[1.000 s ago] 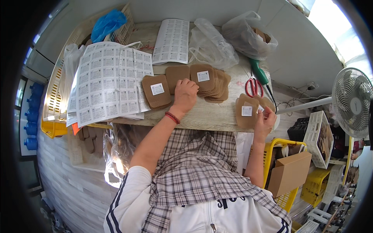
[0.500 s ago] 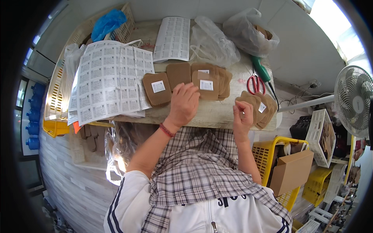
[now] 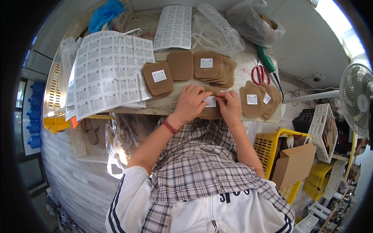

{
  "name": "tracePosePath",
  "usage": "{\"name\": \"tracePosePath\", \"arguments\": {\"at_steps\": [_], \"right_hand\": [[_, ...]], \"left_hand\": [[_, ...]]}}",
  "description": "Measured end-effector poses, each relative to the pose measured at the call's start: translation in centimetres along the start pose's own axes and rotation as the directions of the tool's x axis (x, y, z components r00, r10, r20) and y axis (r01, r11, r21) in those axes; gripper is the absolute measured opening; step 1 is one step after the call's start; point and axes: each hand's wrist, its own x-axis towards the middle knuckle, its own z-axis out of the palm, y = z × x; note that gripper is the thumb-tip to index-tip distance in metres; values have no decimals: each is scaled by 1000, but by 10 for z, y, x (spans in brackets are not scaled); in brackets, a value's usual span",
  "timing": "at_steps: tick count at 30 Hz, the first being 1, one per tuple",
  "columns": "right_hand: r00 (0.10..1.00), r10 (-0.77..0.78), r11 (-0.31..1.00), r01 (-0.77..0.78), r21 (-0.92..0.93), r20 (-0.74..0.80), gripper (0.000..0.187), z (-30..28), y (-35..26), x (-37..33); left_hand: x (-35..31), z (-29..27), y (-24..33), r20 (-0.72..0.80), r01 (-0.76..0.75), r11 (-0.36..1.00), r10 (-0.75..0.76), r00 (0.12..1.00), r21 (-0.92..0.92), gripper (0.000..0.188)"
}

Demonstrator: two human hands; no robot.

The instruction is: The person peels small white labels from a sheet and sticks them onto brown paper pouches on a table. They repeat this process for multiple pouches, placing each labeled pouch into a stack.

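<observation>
Near the front edge of the table, a brown rounded-square textured pad [image 3: 210, 113] bears a white printed label [image 3: 210, 101]. My left hand [image 3: 190, 103] lies over the pad's left side, fingers bent, tips by the label. The thumb and fingertips of my right hand [image 3: 230, 107] pinch in at the label's right edge, against the pad. My fingers cover part of the pad. Behind it is a fanned stack of similar pads [image 3: 227, 73], labelled on top. To the right lies another labelled stack [image 3: 251, 110]. A plain pad [image 3: 180, 66] and a labelled pile [image 3: 158, 87] sit to the left.
Label sheets [image 3: 101, 73] cover the table's left side, with another sheet [image 3: 173, 29] at the back. Clear plastic bags [image 3: 217, 33], red-handled scissors [image 3: 259, 73] and a green corded tool [image 3: 265, 58] lie behind. A fan [image 3: 357, 101] and yellow basket [image 3: 266, 151] stand right.
My left hand has drawn the front labelled pad toward the table edge. My right hand has come left from the right stack to meet it, uncovering a labelled pad there.
</observation>
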Motion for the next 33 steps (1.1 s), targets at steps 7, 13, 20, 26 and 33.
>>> {"name": "tracePosePath", "arguments": {"at_steps": [7, 13, 20, 26, 33], "right_hand": [[999, -23, 992, 29, -124, 48, 12, 4, 2, 6], [985, 50, 992, -29, -126, 164, 13, -1, 1, 14], [977, 55, 989, -26, -144, 205, 12, -4, -1, 17], [971, -193, 945, 223, -239, 141, 14, -3, -2, 4], [890, -453, 890, 455, -28, 51, 17, -10, -2, -24]], "left_hand": [[6, 8, -11, 150, 75, 997, -70, 986, -27, 56], [8, 4, -8, 194, 59, 998, -56, 979, -7, 57], [9, 5, -10, 214, 45, 999, -46, 976, 7, 56], [10, 3, -9, 244, 55, 998, -57, 968, 16, 59], [10, 1, -11, 272, 25, 998, -42, 961, 66, 65]]}}
